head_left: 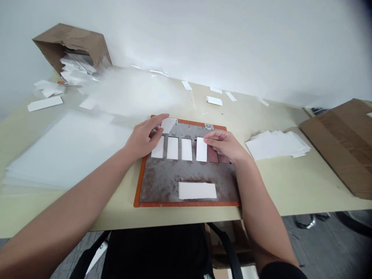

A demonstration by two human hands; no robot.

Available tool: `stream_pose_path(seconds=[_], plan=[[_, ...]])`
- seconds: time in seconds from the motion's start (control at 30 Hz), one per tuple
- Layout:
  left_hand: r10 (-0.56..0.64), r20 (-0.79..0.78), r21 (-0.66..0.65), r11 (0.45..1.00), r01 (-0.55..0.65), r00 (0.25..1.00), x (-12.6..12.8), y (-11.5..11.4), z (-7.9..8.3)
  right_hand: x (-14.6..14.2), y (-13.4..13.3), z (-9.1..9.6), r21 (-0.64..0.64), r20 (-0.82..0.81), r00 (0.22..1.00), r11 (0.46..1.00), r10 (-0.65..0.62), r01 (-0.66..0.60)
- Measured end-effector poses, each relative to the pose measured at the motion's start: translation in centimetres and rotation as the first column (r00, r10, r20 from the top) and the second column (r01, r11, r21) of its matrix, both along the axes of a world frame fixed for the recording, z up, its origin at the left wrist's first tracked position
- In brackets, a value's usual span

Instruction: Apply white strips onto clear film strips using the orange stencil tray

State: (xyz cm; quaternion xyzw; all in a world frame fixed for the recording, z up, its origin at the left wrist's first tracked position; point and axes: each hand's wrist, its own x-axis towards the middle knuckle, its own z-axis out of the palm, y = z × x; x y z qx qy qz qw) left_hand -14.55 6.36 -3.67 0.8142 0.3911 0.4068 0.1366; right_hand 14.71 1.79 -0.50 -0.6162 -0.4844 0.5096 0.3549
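A grey metal plate (162, 182) with a row of rectangular openings lies on an orange board (141, 182). The three openings on the left hold white cards (172, 148). My right hand (222, 145) pinches another white card (201, 150) by its upper right corner, over the fourth opening. To the right of it, reddish openings (213, 155) show, partly behind my right hand. At the plate's upper left, my left hand (145, 135) has a white card (167, 125) between thumb and fingers; the fingers partly hide it. A white strip stack (197, 190) rests near the plate's front edge.
Large translucent sheets (66, 151) are stacked at left. An open cardboard box (99, 44) with white pieces stands behind them. A pile of white cards (276, 145) and a brown box (343, 143) are at right. Small white pieces (214, 100) lie along the wall.
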Motion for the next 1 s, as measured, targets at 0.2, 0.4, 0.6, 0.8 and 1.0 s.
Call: stream_pose_path(seconds=[0.2, 0.4, 0.6, 0.8, 1.0], plan=[[0.005, 0.008, 0.013, 1.0, -0.005, 1.0, 0.02, 0.06, -0.14, 0.06, 0.02, -0.12, -0.002, 0.012, 1.0, 1.0, 0.004, -0.004], [0.01, 0.008, 0.005, 1.0, -0.01, 1.0, -0.01, 0.07, -0.23, 0.16, 0.05, -0.28, 0.003, 0.028, 1.0, 1.0, 0.011, -0.011], [0.003, 0.014, -0.005, 1.0, -0.003, 1.0, 0.04, 0.01, -0.06, 0.05, -0.05, 0.04, 0.003, 0.029, 0.999, 1.0, 0.018, -0.018], [-0.002, 0.022, 0.004, 1.0, 0.002, 1.0, 0.08, 0.0, 0.01, -0.01, -0.05, 0.15, 0.017, 0.05, 0.998, 0.999, 0.033, -0.034], [0.017, -0.003, -0.025, 1.0, -0.017, 1.0, -0.02, -0.04, -0.06, -0.44, -0.21, 0.54, 0.035, 0.117, 0.993, 0.999, 0.028, -0.032]])
